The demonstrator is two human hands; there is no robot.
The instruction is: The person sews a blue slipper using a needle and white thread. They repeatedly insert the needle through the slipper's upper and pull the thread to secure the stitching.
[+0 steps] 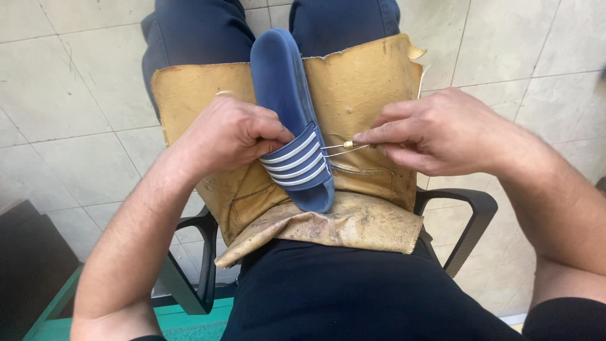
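The person sits on a black chair (470,215) with a worn tan leather sheet (366,82) spread across the lap, over dark blue trousers (196,31). A blue slide sandal (287,95) lies lengthwise on that sheet, between the 2 thighs, its heel end pointing away from the body and its strap end toward it. The strap (297,161) is blue with white stripes. The left hand (230,136) is curled against the left side of the sandal, fingers folded in at the edge of the strap and gripping it; how far the fingertips reach under the strap cannot be told. The right hand (442,129) sits just to the right of the sandal, thumb and forefinger pinched shut on a thin awl (347,145) with a small brass collar, whose fine metal point reaches to the right edge of the strap and touches it. 2 thin pale lines run from the strap edge to the pinch; whether both are thread or one is the needle shaft cannot be told. The remaining fingers of the right hand are loosely bent and rest on the leather sheet. Below the chair is a pale tiled floor (69,88). A green-edged surface (57,309) shows at the lower left corner, beside a dark object too obscured to identify.
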